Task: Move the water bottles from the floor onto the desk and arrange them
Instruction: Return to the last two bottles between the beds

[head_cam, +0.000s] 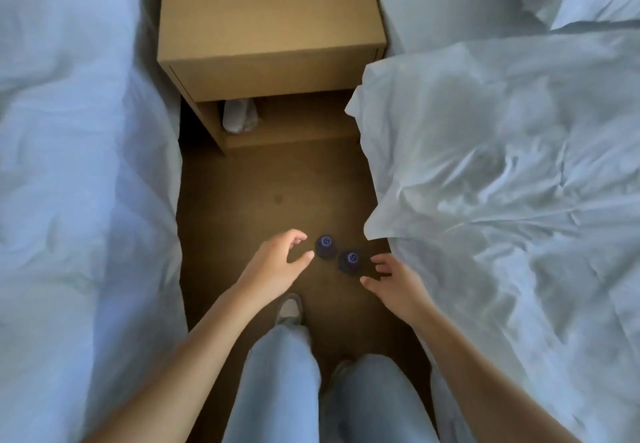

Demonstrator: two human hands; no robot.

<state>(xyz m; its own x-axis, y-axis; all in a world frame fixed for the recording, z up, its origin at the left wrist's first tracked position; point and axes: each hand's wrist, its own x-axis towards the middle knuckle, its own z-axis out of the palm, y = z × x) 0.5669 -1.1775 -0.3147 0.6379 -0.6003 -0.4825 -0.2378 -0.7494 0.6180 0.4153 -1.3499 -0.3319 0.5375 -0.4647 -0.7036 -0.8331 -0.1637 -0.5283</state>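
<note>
Hands over two bottles on floor.
Left hand [277, 262] and right hand [391, 279] open, fingers loosely curved, empty, flanking left bottle [326, 244] and right bottle [349, 259].

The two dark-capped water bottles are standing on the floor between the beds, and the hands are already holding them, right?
Not quite. The head view shows the two dark-capped water bottles standing on the brown floor between the white beds, but neither is held yet: the left hand and right hand are open beside them.
</note>
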